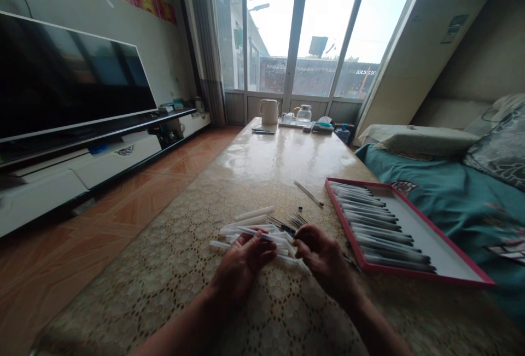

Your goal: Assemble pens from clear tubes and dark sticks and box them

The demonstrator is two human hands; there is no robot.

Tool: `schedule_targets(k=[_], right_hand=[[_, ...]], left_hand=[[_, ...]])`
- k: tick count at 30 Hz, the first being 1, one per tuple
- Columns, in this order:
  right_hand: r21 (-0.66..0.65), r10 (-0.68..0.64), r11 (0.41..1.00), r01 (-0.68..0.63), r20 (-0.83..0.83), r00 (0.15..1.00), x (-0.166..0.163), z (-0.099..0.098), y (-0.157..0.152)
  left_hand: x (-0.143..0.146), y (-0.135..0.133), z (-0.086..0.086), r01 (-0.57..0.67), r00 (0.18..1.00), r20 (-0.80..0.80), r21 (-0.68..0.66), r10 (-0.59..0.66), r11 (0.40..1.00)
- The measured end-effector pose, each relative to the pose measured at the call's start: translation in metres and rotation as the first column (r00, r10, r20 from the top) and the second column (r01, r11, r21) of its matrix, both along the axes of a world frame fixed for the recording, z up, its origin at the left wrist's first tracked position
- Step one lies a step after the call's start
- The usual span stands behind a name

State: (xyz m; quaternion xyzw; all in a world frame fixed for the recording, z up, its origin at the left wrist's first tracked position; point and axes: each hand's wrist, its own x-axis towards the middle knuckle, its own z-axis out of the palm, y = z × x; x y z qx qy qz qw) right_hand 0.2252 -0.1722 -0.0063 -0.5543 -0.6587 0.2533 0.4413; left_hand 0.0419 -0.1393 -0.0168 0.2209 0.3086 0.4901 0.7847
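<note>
While the left hand leans in over the surface, palm turned inward, its fingers hold a white tube. The right hand bends in from the other side, knuckles up, thumb and finger pinching a thin dark stick. More white tubes lie in a heap around the left hand. To the right, pens lie lined up in a red-edged box.
</note>
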Motion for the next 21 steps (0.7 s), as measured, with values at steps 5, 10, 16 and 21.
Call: schedule_targets(k=[5,10,16,21], right_hand=[[0.051,0.016,0.999,-0.008,-0.166,0.986,-0.014,-0.001,-0.007],[0.04,0.039,0.999,-0.032,-0.207,0.978,-0.015,-0.007,-0.004],[0.041,0.04,0.999,-0.032,-0.208,0.977,-0.014,-0.005,-0.004],[0.046,0.044,0.998,-0.036,-0.201,0.979,-0.015,-0.006,-0.004]], left_hand=[[-0.002,0.001,0.002,-0.07,0.997,-0.028,-0.025,0.069,0.997],[-0.002,0.0,0.003,-0.078,0.997,-0.029,-0.033,0.077,0.996],[-0.001,0.0,0.005,-0.113,0.992,-0.054,-0.034,0.111,0.993],[0.0,-0.002,0.006,-0.085,0.995,-0.059,-0.028,0.083,0.996]])
